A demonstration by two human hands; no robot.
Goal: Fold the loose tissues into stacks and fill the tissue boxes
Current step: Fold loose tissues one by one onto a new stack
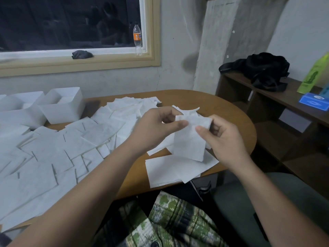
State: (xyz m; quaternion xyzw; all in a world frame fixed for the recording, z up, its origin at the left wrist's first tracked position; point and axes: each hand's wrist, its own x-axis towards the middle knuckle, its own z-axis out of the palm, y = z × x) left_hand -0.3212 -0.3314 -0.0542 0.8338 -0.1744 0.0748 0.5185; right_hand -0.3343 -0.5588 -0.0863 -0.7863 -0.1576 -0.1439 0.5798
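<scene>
- Left hand: thumb and curled fingers pinched the upper left corner of a small white rectangular paper tissue.
- Right hand: thumb across the front of the same tissue's upper right edge, with fingers curled behind it. This was also a pinch, not a full clench.
- The tissue hung upright between both hands, above the table and clear of it. Its lower edge was just over a small flat stack of white tissues near the table's front edge.
- Both forearms were bare, reaching in from the lower corners.
- Surface: a brown wooden table with a rounded end.
- A wide spread of loose white tissue sheets, overlapping, covered its left half.
- White open-topped plastic boxes stood at the far left of the table, touching the spread. The contents of the nearest box were unclear.
- Room: a pale wall and a tan-framed window, dark outside.
- On the sill stood a clear plastic bottle with an orange label, and near it lay a dark crumpled cloth.
- To the right was a dark brown wooden shelf unit, well apart from the table.
- On top of it were a black fabric bag, a tall green carton and a flat blue box.
- Green plaid fabric lay at the lap, below the table edge.
</scene>
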